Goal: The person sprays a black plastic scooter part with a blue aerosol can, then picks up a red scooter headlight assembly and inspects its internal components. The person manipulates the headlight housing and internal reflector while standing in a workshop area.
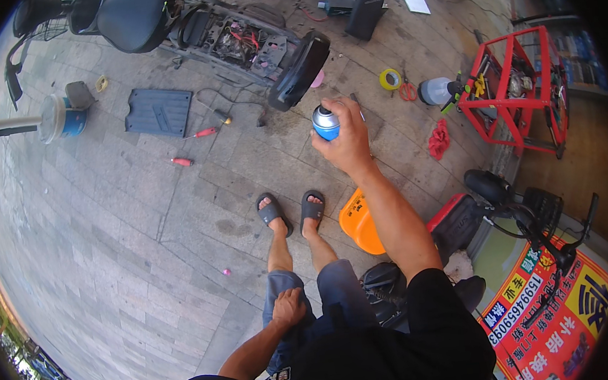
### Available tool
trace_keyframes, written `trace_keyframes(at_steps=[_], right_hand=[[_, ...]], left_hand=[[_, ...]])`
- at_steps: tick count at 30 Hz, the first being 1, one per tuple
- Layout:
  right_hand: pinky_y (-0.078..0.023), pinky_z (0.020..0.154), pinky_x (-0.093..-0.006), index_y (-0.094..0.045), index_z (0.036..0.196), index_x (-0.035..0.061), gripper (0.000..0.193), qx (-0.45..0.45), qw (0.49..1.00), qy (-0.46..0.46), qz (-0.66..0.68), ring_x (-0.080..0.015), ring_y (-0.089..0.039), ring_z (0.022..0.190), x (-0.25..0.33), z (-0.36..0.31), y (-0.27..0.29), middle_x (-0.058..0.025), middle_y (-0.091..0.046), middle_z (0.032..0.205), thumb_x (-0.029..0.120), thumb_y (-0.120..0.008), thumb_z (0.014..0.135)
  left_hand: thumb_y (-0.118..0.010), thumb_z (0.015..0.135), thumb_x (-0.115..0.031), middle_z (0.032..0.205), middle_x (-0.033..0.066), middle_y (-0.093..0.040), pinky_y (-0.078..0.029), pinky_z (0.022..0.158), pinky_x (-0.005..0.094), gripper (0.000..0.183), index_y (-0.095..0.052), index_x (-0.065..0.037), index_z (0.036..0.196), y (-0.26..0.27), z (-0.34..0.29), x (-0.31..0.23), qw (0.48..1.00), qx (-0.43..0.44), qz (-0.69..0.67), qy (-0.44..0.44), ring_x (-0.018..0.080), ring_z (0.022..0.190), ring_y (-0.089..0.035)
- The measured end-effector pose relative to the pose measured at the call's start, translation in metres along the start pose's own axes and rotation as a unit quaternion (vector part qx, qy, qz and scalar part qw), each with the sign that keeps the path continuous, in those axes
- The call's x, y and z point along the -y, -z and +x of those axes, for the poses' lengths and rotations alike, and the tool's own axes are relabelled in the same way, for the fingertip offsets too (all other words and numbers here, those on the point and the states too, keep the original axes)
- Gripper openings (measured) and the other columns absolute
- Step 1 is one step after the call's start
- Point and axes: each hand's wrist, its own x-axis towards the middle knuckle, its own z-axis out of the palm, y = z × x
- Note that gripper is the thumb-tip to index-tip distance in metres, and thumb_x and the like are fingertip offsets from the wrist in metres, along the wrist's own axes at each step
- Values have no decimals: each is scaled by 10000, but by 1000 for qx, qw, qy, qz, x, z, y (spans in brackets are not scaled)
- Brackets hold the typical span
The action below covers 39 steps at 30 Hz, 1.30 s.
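Blue and silver metal shows in the right hand [342, 133], which is wrapped around a spray can [325, 125], thumb on its near side and a finger reaching over the dark top by the nozzle. Held up over the stone pavement [136, 232], the can appears in view just below the rounded black end piece [300, 72] of an opened scooter [250, 48], whose wiring [242, 41] lies bare behind its dark seat [135, 17]. Whether the can touches anything but the hand, I cannot tell.

The left hand [289, 307] rests on the left leg of the blue-grey shorts [344, 294], fingers together and curled; whether it pinches the cloth, I cannot tell.

To the can's right, a roll of yellow tape [389, 78] lies just beside red-handled scissors [408, 92], with a pale bottle [437, 91] next along and a crumpled red cloth [439, 140] nearer the wearer. Beyond them stands a red metal rack [515, 102] filled with tools. To the left, a ribbed grey panel [158, 111] lies flat, a red-handled screwdriver [203, 132] near its corner. An orange plastic piece [360, 221] sits beside the right sandal [312, 209], partly behind the forearm.
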Motion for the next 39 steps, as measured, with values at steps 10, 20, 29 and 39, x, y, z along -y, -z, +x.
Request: trace_keyframes(at_steps=[10,20,29,39], right_hand=[[-518,914,-440,-513,1276,131,700,0,1000,-11,-6,-386,-598,1101,-4,11,6,-175,-551,1215,69,-837,659],[-524,894,-426,-530,1263,131,685,8,999,16,-27,-378,-610,1073,-5,23,14,-168,-563,1196,80,-832,651],[-516,894,-431,-529,1272,133,682,-10,999,6,-42,-378,-601,1070,-12,45,19,-172,-555,1195,82,-828,661],[-500,916,-460,-527,1284,151,712,68,997,30,-32,-394,-581,1094,11,-5,3,-176,-546,1202,72,-835,648]], left_hand=[[-658,805,-186,1137,204,-643,-477,955,491,485,-567,-32,1255,-3,1,3,1000,-10,2,-16,401,1065,-606],[-667,799,-200,1160,197,-643,-474,970,490,493,-572,-38,1255,3,2,-2,1000,3,1,-1,406,1089,-600],[-659,802,-204,1186,201,-640,-474,975,492,491,-576,-40,1256,5,3,-5,1000,5,1,4,409,1105,-595],[-617,785,-196,1174,161,-648,-488,930,525,487,-580,-91,1259,3,1,0,1000,-6,6,0,404,1109,-596]])
